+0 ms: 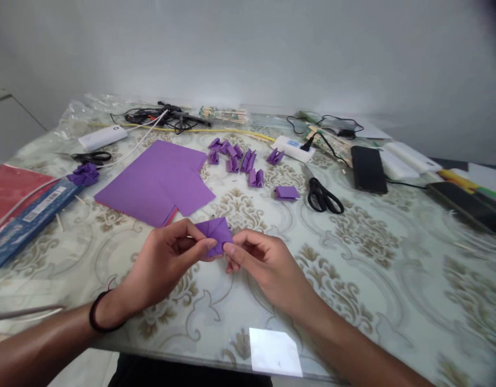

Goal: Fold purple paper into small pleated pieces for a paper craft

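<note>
Between my two hands is a small folded piece of purple paper [218, 232] with crease lines across its face. My left hand [167, 258] pinches its left side between thumb and fingers. At the lower right corner, my right hand [259, 258] grips it with thumb and fingertips. Just beyond lies a stack of purple paper sheets [146, 174], with red showing at its lower edge. Several small folded purple paper pieces [248, 160] sit past the hands, and one flat folded piece [287, 192] rests nearer, left of black-handled scissors [322, 196].
On the left are a red packet [16, 188], a blue box [38, 217], crumpled purple paper [83, 174], a white power bank [103, 138] and more scissors [91, 157]. At the back run cables [167, 115] and a power strip [293, 148]. Phones [368, 169] lie right.
</note>
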`<state>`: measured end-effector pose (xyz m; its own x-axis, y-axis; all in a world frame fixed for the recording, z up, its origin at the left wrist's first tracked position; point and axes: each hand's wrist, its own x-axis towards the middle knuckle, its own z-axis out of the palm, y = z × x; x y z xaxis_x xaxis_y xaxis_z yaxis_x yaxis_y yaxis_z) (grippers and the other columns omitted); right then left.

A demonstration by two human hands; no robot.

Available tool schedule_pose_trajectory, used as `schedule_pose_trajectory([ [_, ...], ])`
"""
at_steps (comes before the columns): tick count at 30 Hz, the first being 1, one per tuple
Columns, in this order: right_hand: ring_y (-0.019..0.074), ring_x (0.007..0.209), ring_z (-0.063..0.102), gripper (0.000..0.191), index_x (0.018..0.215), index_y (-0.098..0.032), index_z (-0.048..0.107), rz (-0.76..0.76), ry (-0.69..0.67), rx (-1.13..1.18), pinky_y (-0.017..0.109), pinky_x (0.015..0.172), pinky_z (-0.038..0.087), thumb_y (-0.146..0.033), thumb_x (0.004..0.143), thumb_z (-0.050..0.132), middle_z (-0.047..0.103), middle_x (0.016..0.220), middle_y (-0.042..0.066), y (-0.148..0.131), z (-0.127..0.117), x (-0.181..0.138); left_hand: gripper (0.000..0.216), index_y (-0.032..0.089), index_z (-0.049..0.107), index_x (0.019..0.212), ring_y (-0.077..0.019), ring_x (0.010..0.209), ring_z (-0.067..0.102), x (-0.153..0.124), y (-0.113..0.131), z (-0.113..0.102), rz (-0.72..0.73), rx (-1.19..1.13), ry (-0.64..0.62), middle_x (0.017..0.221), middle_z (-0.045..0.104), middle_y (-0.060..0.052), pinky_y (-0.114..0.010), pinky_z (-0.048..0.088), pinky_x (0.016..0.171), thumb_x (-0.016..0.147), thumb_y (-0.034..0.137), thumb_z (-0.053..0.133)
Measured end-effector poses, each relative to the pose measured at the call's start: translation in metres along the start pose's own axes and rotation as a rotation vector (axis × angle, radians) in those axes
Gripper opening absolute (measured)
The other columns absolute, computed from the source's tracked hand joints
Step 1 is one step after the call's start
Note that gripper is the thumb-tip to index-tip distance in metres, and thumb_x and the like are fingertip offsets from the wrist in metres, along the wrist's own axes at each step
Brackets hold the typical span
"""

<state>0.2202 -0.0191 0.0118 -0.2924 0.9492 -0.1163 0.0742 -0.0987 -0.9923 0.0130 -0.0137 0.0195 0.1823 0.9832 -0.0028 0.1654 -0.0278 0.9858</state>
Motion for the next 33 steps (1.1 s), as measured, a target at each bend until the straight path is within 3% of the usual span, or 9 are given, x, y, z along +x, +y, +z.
schedule_pose_trajectory([
  [6,0.0164,0.068,0.070,0.029,0.077,-0.021,0.067,0.006,-0.003,0.008,0.030,0.070,0.053,-0.043,0.096,0.073,0.068,0.068,-0.002,-0.001,0.000,0.000,0.023,0.017,0.066,0.078,-0.0105,0.056,0.061,-0.001,-0.004,-0.001,-0.024,-0.037,-0.027,0.065,0.068,0.002,-0.019,0.045,0.050,0.092,0.029,0.080],
  [10,0.0158,0.066,0.068,0.031,0.075,-0.021,0.066,-0.007,0.001,-0.005,0.029,0.068,0.053,-0.043,0.096,0.072,0.066,0.066,-0.002,-0.001,-0.001,-0.001,0.023,0.020,0.062,0.096,-0.0124,0.068,0.071,-0.002,-0.005,-0.003,-0.051,-0.147,-0.092,0.075,0.070,0.004,-0.019,0.055,0.061,0.091,0.026,0.083],
  [14,0.0155,0.065,0.065,0.030,0.074,-0.021,0.066,-0.020,-0.022,-0.027,0.028,0.065,0.051,-0.041,0.096,0.073,0.066,0.066,-0.002,-0.002,-0.002,-0.002,0.062,0.030,0.049,0.137,-0.0137,0.079,0.075,-0.001,-0.005,-0.003,-0.031,-0.250,-0.181,0.096,0.073,0.003,-0.020,0.057,0.066,0.088,0.018,0.086],
  [16,0.0152,0.065,0.063,0.029,0.074,-0.021,0.065,-0.024,-0.034,-0.053,0.028,0.065,0.050,-0.038,0.096,0.073,0.066,0.067,-0.001,-0.003,-0.001,-0.003,0.069,0.031,0.049,0.144,-0.0137,0.077,0.072,0.000,-0.006,-0.004,-0.020,-0.217,-0.201,0.095,0.072,0.002,-0.021,0.056,0.065,0.087,0.016,0.085],
  [21,0.0157,0.069,0.060,0.024,0.079,-0.021,0.066,-0.092,-0.037,-0.109,0.028,0.066,0.048,-0.036,0.098,0.069,0.066,0.072,-0.001,-0.002,0.001,-0.004,0.046,0.025,0.067,0.127,-0.0154,0.076,0.069,0.001,-0.006,-0.006,-0.012,-0.087,-0.163,0.091,0.075,0.000,-0.024,0.054,0.066,0.086,0.022,0.087],
  [24,0.0161,0.070,0.060,0.024,0.080,-0.021,0.068,-0.102,-0.055,-0.122,0.029,0.066,0.047,-0.036,0.099,0.068,0.065,0.073,-0.001,-0.001,0.002,-0.004,0.038,0.025,0.067,0.122,-0.0160,0.074,0.069,0.000,-0.004,-0.008,-0.024,-0.083,-0.181,0.086,0.076,0.001,-0.024,0.053,0.064,0.088,0.025,0.085],
  [30,0.0144,0.065,0.055,0.025,0.076,-0.021,0.064,-0.142,-0.048,-0.234,0.027,0.061,0.043,-0.032,0.098,0.067,0.061,0.069,-0.003,-0.001,-0.001,-0.004,0.041,0.028,0.064,0.131,-0.0141,0.075,0.060,0.000,0.001,-0.013,-0.006,0.020,-0.269,0.093,0.071,0.002,-0.024,0.050,0.069,0.094,0.030,0.080],
  [33,0.0140,0.065,0.057,0.021,0.074,-0.022,0.063,-0.189,-0.069,-0.318,0.028,0.064,0.044,-0.024,0.094,0.069,0.063,0.068,-0.004,-0.002,-0.003,-0.003,0.018,0.021,0.073,0.108,-0.0139,0.070,0.057,0.003,0.000,-0.015,-0.052,0.013,-0.299,0.082,0.066,0.001,-0.023,0.045,0.062,0.097,0.036,0.075],
])
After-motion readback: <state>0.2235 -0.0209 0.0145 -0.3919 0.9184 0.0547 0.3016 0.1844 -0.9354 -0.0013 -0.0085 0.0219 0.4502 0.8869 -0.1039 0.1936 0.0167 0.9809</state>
